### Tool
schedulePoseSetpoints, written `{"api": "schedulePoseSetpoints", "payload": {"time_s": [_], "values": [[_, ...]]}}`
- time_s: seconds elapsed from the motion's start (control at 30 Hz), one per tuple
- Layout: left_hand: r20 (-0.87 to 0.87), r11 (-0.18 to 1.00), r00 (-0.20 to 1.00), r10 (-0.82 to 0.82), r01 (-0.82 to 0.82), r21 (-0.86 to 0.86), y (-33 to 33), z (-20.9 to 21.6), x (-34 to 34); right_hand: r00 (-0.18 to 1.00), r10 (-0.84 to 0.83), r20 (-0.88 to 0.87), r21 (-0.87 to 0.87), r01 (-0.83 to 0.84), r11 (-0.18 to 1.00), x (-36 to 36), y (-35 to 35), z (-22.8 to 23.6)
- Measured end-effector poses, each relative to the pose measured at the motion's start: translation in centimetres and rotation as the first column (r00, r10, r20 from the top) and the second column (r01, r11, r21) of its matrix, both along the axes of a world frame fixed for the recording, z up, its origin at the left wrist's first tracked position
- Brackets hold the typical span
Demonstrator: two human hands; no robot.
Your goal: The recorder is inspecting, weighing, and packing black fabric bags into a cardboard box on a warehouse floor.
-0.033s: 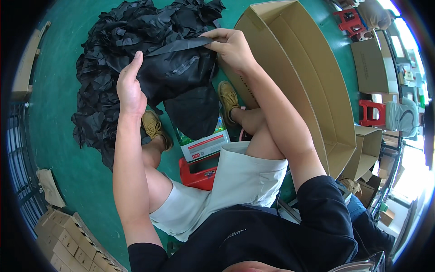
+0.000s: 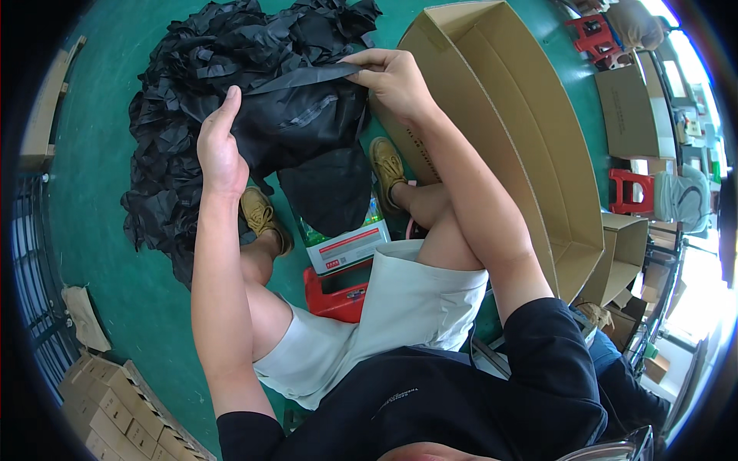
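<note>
A thin black fabric piece (image 2: 296,115) with a shiny strip on it is stretched in front of me. My right hand (image 2: 393,81) pinches its upper right edge between thumb and fingers. At the left side of the fabric is my left hand (image 2: 223,154), thumb straight up and apart; its other fingers are mostly hidden. Beyond and left of both hands spreads a big heap of crumpled black fabric (image 2: 184,69). A lower flap of black fabric (image 2: 330,188) hangs between my shoes, partly covering a white-and-green box (image 2: 346,250).
On the right stands a long open cardboard box (image 2: 530,115), its wall close to my right forearm. A red plastic object (image 2: 334,303) sits between my legs. Red stools (image 2: 632,192) and more cartons (image 2: 634,107) stand farther right. Stacked cartons (image 2: 115,407) are at lower left on the green floor (image 2: 100,230).
</note>
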State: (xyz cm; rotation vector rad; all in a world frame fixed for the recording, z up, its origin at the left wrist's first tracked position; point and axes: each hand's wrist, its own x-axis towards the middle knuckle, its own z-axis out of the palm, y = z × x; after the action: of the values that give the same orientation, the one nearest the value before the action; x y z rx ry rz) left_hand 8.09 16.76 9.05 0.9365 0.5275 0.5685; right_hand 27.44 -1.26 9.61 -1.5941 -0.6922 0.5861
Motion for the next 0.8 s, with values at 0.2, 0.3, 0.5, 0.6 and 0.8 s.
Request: {"api": "schedulePoseSetpoints", "payload": {"time_s": [0.2, 0.3, 0.5, 0.6, 0.8], "values": [[0.017, 1.000, 1.000, 0.020, -0.020, 0.022, 0.4, 0.0, -0.1, 0.997, 0.045, -0.070, -0.031, -0.047, 0.998, 0.1, -0.6, 0.8], [0.006, 0.998, 0.999, 0.036, -0.036, 0.058, 0.0, 0.4, 0.1, 0.845, 0.195, -0.498, 0.214, -0.099, 0.972, 0.6, -0.7, 0.2], [0.006, 0.999, 0.999, 0.032, -0.032, 0.031, -0.2, 1.2, 0.0, 0.641, 0.285, -0.713, 0.351, -0.025, 0.936, 0.3, -0.5, 0.5], [0.004, 1.000, 1.000, 0.008, -0.009, 0.027, -0.4, 1.2, 0.1, 0.560, 0.303, -0.771, 0.352, -0.022, 0.936, 0.2, -0.5, 0.9], [0.062, 0.994, 0.997, -0.042, 0.048, -0.097, -0.1, 0.9, 0.2, 0.507, 0.439, -0.741, 0.494, -0.029, 0.869, 0.2, -1.0, 1.8]]}}
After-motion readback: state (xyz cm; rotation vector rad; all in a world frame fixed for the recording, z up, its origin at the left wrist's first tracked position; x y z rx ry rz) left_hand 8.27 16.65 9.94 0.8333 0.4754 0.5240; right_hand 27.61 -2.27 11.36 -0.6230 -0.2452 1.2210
